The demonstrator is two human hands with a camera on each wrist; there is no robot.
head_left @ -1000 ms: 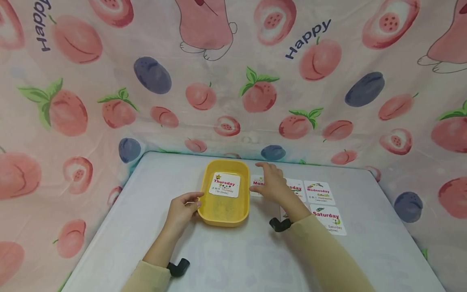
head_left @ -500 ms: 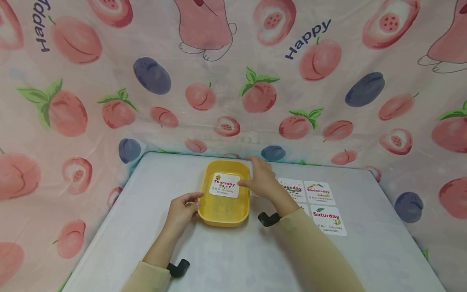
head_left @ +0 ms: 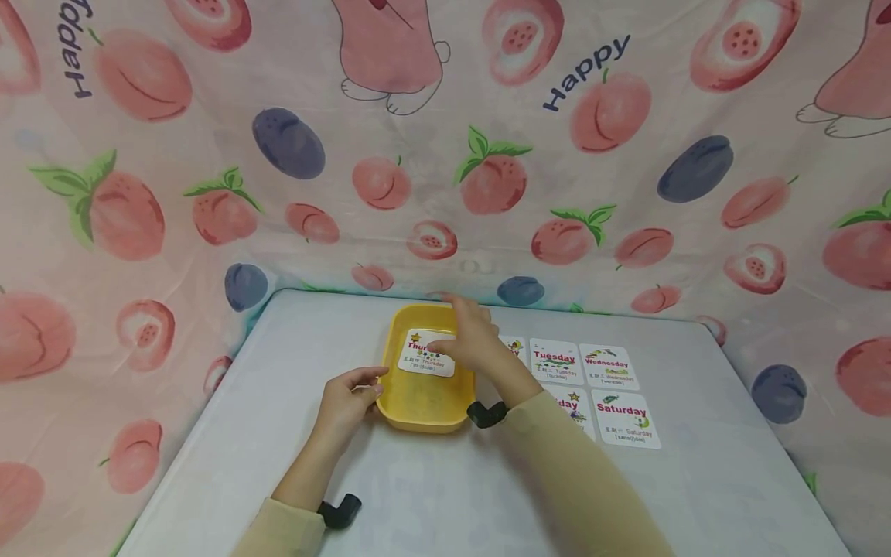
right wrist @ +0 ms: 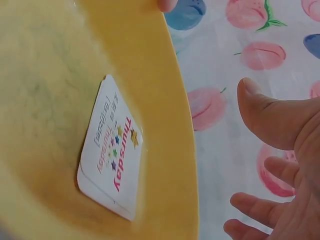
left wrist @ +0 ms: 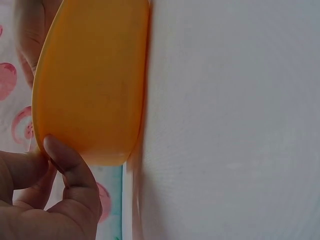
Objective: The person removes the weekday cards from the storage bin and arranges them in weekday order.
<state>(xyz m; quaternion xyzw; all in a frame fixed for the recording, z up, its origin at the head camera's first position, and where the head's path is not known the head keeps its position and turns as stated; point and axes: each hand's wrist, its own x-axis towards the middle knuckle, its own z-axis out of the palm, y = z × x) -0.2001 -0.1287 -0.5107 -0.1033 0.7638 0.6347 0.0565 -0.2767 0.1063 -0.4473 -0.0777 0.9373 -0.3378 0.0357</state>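
A yellow plastic tray (head_left: 423, 406) stands on the table, with a white "Thursday" card (head_left: 421, 365) lying inside toward its far end. My left hand (head_left: 346, 401) pinches the tray's left rim; the left wrist view shows thumb and finger (left wrist: 75, 167) on either side of the edge. Over the tray's far right side hovers my right hand (head_left: 476, 340), thumb and fingers spread and holding nothing. In the head view its thumb covers part of the card's printed word. The right wrist view shows the card (right wrist: 111, 155) apart from the right hand (right wrist: 285, 160).
To the tray's right lie a "Tuesday" card (head_left: 555, 361), a "Wednesday" card (head_left: 609, 367) and a "Saturday" card (head_left: 625, 422). A card ending in "day" (head_left: 572, 404) is partly behind the right sleeve, another (head_left: 515, 346) behind the right hand. A fruit-print cloth (head_left: 431, 170) hangs behind the table.
My right hand has moved left, from above the "Monday" card to over the tray, uncovering the "Tuesday" card. The left hand and the tray have stayed in place.
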